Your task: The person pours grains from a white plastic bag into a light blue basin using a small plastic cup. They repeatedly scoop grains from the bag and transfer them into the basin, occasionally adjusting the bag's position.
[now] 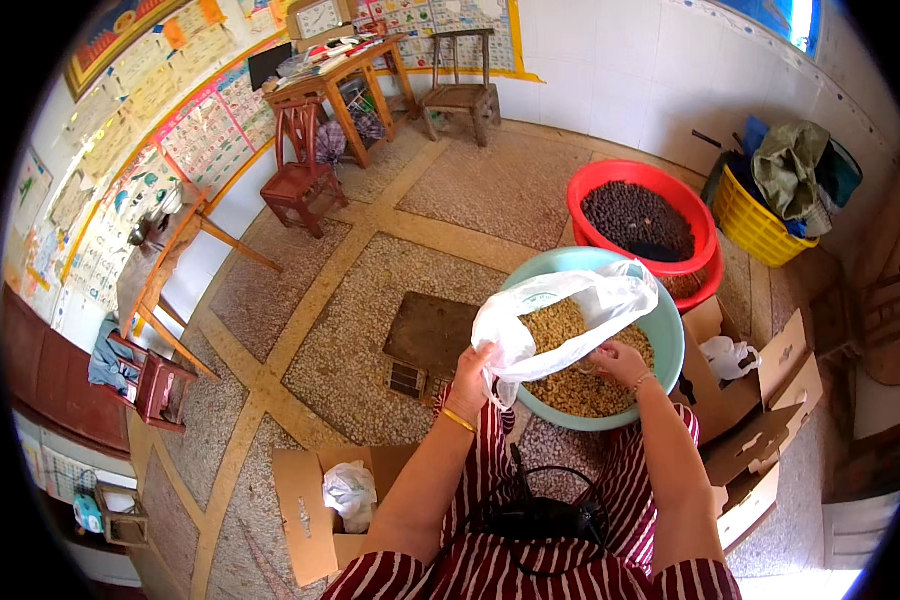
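My left hand (467,378) is closed on the edge of a white plastic bag (510,348), whose mouth gapes over a pale blue-green basin (668,345). Yellowish-brown kernels (573,396) fill the lower part of the basin. More of them show inside the bag's opening. My right hand (622,363) is down at the kernels on the basin's right side, just beside the bag's edge. Its fingers are curled, perhaps round something clear, but what they hold is too small to make out.
Red basins (708,240), the upper one full of dark round nuts, stand beyond. Behind them is a yellow basket (755,225) of cloths. Open cardboard boxes (295,500) flank my legs, left and right. A low dark wooden stool (430,328) sits left of the basin.
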`<state>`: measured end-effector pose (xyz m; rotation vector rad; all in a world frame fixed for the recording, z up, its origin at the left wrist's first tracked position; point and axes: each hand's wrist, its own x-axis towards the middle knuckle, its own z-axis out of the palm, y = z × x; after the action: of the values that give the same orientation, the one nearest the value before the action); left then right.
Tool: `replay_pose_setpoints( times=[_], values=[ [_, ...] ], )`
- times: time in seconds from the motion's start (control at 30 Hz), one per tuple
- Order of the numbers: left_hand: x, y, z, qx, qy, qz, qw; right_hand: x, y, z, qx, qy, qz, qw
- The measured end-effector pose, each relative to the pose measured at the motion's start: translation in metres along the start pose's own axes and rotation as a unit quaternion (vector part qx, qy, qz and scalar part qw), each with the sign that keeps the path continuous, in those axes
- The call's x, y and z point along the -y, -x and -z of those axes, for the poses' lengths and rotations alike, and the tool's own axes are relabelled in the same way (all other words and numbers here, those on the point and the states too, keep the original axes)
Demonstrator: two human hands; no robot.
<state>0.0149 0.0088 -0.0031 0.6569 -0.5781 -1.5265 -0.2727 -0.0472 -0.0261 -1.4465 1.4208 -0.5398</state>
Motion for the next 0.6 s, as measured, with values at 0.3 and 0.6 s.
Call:
replay_pose_setpoints(
  times=[0.3, 0.6],
  values=[
    [0.006, -0.005, 0.001, 0.019, 0.004, -0.003, 1.000, 0.002, 0.018, 0.029, 0.065, -0.194, -0.075, 0.976],
    [0.009, -0.002, 0.008, 0.021, 0.007, 0.004, 1.000, 0.056, 0.041, 0.049, 0.006, -0.215, 0.000, 0.977]
  ],
)
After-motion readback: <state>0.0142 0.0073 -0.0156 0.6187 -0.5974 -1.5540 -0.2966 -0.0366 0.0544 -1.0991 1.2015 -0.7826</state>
